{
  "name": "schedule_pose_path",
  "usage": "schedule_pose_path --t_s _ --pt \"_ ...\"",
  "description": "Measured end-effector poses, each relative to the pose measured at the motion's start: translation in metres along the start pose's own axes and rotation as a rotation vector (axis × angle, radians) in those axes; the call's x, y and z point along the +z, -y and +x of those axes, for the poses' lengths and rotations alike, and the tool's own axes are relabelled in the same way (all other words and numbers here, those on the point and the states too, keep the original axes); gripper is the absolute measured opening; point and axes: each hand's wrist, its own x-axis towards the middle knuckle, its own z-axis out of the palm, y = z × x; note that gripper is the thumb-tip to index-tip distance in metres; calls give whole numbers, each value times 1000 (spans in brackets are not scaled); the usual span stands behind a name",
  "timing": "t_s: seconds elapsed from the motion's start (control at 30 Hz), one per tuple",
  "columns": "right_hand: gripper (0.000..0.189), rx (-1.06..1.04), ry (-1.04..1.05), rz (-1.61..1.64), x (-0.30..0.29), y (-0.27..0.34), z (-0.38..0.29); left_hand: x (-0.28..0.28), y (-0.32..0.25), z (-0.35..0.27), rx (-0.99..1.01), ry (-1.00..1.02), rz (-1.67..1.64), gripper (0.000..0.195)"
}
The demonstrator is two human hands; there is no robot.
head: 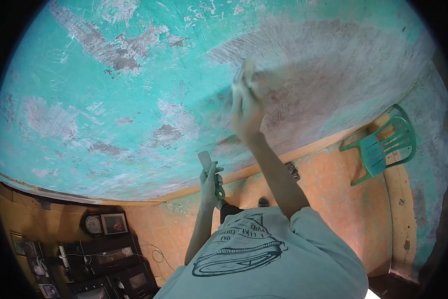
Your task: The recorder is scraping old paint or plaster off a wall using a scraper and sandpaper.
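Observation:
My left hand grips a putty knife, its green handle with a round hole at the end pointing down toward me. The knife's flat blade points up toward the wall and looks apart from my other hand. Higher up, my right hand is at the painted wall, blurred by motion. A bluish-grey edge shows beside its fingers, but blur hides whether that is a held thing or shadow. Around this hand turquoise paint meets a broad scraped grey area, with fine scratch lines along its upper left border.
A green plastic chair stands on the orange tiled floor to the right. A small dark heap lies near the wall's base. At lower left, a dark cabinet carries a round clock and a framed picture. A cable trails nearby.

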Motion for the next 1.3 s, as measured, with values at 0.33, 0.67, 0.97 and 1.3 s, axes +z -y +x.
schedule_pose_path --t_s 0.33,0.67,0.97,1.3 --pt "40 19 -33 0 -9 2 30 4 2 3 4 32 -8 37" --pt "32 -80 -66 -26 -5 0 16 5 2 4 -22 21 -22 34" --pt "37 -93 -21 -34 -4 4 13 6 -1 8 -4 47 -11 36" --pt "22 -139 -102 -24 -4 0 17 5 0 9 -6 27 -14 32"
